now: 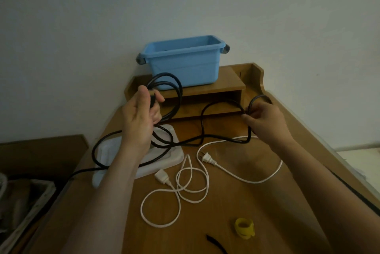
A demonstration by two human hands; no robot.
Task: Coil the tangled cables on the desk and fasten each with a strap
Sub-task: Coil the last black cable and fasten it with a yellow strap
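The left hand (139, 113) is raised, with its fingers curled round several gathered loops of a thick black rubber power cable (202, 124) and a dark plug end tucked under the thumb. At three o'clock from it, the right hand (265, 120) pinches a small bend of the same cable between thumb and fingertips. The slack between the hands sags to the brown wooden desk (267, 202). It crosses a flat white plastic lid (174, 156) at six o'clock from the left hand and trails off the desk edge at eight o'clock.

A thin white power cord (193, 181) lies in loose loops at six o'clock from the hands, both plugs showing. At five o'clock, near the front edge, sit a yellow rolled strap (244, 228) and, just beside it, a flat black strap (216, 243). A light blue plastic bin (185, 64) stands at twelve o'clock on a low wooden shelf (216, 87).
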